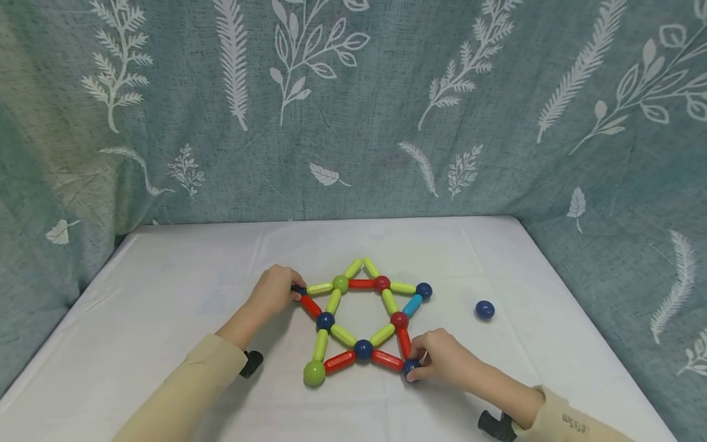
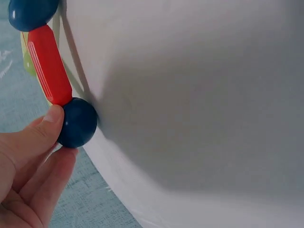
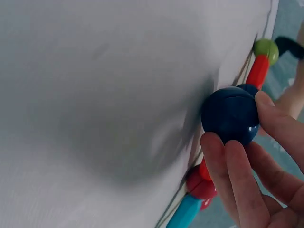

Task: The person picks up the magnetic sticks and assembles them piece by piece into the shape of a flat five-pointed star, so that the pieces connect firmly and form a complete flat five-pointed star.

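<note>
A flat star of coloured rods and balls lies on the white table, with a green ball [image 1: 314,373] at its lower left corner and a blue ball [image 1: 423,291] at its upper right. My left hand [image 1: 274,285] pinches a blue ball [image 2: 79,122] at the upper left corner, where a red rod [image 2: 50,65] meets it. At the lower right corner my right hand [image 1: 442,356] grips another blue ball [image 3: 231,115] between thumb and fingers. Two green rods [image 1: 354,268] lean toward each other at the top point, with no ball between their tips.
A loose blue ball [image 1: 485,310] lies on the white tablecloth [image 1: 182,270], right of the star. Behind the table hangs a teal curtain [image 1: 353,153] with white leaf prints. Small black cameras [image 1: 251,364] are worn at both wrists.
</note>
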The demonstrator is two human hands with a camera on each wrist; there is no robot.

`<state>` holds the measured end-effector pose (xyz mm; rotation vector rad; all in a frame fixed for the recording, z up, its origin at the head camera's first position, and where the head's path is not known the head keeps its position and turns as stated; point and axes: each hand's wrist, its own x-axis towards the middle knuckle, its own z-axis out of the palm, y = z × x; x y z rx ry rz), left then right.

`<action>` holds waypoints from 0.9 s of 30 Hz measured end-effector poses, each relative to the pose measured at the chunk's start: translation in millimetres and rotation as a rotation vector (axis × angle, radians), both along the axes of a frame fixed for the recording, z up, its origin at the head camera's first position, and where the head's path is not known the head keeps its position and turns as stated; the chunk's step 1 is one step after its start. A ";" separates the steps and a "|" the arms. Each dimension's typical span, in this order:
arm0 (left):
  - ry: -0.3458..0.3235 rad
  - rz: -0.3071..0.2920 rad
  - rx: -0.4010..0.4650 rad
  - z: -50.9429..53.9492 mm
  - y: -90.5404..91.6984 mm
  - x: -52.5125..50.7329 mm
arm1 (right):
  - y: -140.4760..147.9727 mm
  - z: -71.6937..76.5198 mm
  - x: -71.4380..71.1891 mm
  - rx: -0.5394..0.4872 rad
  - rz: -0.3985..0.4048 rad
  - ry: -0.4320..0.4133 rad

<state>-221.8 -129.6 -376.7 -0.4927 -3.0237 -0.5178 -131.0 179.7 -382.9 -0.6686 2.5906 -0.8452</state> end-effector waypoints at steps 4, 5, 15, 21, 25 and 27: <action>-0.031 0.006 -0.005 0.4 0.8 -4.5 | -4.6 0.6 4.7 -0.001 0.008 -0.017; -0.039 0.008 -0.006 0.4 0.8 -5.0 | -4.8 0.8 5.2 -0.004 0.009 -0.017; -0.076 -0.016 -0.060 4.2 2.4 -3.5 | 24.2 9.0 -3.9 -0.018 -0.010 0.029; -0.073 -0.009 -0.057 4.2 2.5 -0.5 | 71.8 19.0 -24.6 0.045 -0.167 0.303; -0.081 0.012 -0.041 4.2 1.4 0.4 | 104.9 14.2 -40.1 0.012 -0.229 0.348; -0.082 0.017 -0.036 3.6 0.4 0.5 | 118.5 8.8 -46.6 -0.012 -0.241 0.314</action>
